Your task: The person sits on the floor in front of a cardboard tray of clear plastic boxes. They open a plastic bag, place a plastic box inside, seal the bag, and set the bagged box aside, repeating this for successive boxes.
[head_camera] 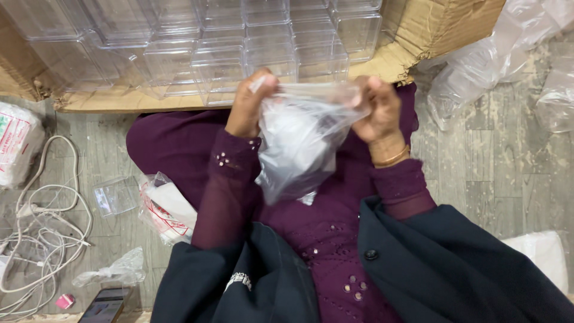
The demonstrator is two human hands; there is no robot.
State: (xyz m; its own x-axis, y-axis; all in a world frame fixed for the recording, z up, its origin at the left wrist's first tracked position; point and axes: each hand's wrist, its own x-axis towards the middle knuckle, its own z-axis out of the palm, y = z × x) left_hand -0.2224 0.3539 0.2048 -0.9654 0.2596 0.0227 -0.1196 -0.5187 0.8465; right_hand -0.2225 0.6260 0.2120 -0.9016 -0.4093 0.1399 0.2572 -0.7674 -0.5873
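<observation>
A clear plastic bag [299, 143] with something white inside hangs between my two hands, above my lap in purple cloth. My left hand [250, 104] pinches the bag's top edge on the left. My right hand [379, 110], with a gold bangle at the wrist, grips the top edge on the right. The bag's mouth is stretched between them. What the white thing inside is, I cannot tell.
A cardboard box [418, 36] holding several clear plastic boxes [197, 42] lies just beyond my hands. Empty plastic bags [496, 66] lie at the right. On the floor at the left are white cables [42, 233], a small clear box [115, 195], a printed packet [167, 209] and a phone [104, 306].
</observation>
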